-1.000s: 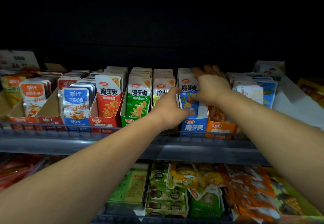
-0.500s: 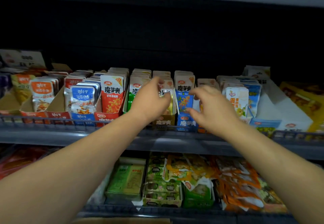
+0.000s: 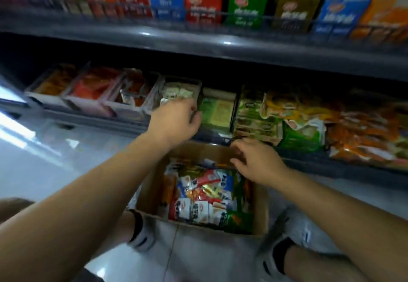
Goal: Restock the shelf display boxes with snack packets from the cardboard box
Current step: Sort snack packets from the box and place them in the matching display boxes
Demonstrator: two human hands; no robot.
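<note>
Fingers [image 3: 242,148] of the right hand [image 3: 258,163] spread loosely, and just below them sits the cardboard box [image 3: 152,184] of snack packets [image 3: 203,195]. Those of the left hand [image 3: 176,122] curl at a shelf display box [image 3: 155,96] — blur hides any grip.

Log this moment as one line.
left hand: by lower shelf tray, grip unclear | right hand: open, over cardboard box | snack packets: loose in box
</note>
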